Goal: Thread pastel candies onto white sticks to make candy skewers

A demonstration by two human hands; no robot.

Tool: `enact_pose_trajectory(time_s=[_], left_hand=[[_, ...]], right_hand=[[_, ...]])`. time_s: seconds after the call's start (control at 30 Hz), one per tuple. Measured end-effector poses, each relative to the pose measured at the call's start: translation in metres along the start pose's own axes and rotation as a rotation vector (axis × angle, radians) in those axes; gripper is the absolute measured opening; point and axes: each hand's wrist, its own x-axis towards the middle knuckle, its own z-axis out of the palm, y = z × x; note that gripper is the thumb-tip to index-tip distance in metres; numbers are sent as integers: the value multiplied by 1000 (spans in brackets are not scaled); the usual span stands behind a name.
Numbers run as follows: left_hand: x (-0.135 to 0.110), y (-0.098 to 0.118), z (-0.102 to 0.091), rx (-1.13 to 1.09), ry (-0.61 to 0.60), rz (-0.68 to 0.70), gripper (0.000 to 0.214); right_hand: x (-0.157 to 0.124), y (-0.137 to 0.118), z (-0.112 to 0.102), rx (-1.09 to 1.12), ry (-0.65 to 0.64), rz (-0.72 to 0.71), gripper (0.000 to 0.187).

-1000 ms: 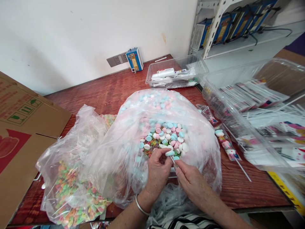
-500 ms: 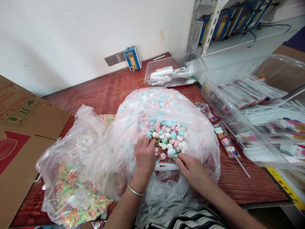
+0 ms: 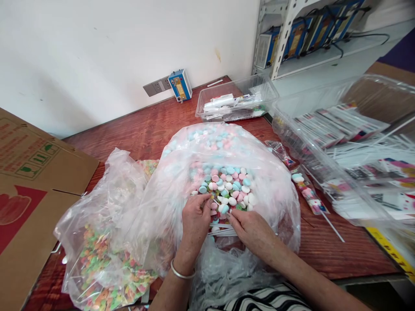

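1. With left hand [image 3: 196, 216], reaches into pastel candies [image 3: 236, 185], thumb and fingertips drawn nearly together; cannot tell grip contents, too small.
2. With right hand [image 3: 254, 231], pinches thin pale stick [image 3: 228, 213], mostly hidden; just beyond the fingertips, note blue-and-white candy [image 3: 223, 209].
3. Locate pastel candies at centre of worktop [image 3: 139, 136], toward near edge, framed by opening of large clear bag [image 3: 180, 172].
4. Between both hands, note white sticks [image 3: 223, 231] lying roughly crosswise.
5. Toward near left corner, see second bag [image 3: 103, 185] with small multicoloured candies [image 3: 113, 280]; beside it, cardboard box [image 3: 29, 190].
6. At right edge, see large clear tray [image 3: 327, 179] with packets and sticks; between tray and large clear bag, wrapped candy skewer [image 3: 307, 192], stick end toward near edge.
7. Near far edge, see smaller clear tray [image 3: 233, 113]; farther left, blue device [image 3: 180, 85] by wall sockets [image 3: 156, 87].
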Motion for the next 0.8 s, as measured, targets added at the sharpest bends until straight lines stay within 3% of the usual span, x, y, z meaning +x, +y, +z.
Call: enact_pose_trajectory(time_s=[0.17, 0.3, 0.43, 0.57, 0.8], left_hand=[[-6, -1, 5, -83, -86, -75, 17], [-8, 0, 6, -85, -173, 22, 31], [-1, -2, 8, 191, -55, 156, 29], [6, -4, 14, 409, -77, 266, 12], [0, -7, 16, 410, -92, 353, 4]], right_hand=[[-2, 1, 3, 62, 16, -15, 36], [-4, 3, 1, 55, 18, -1, 33], [-5, 9, -3, 36, 31, 39, 31], [-6, 14, -4, 20, 35, 39, 32], [-6, 16, -3, 18, 25, 42, 32]])
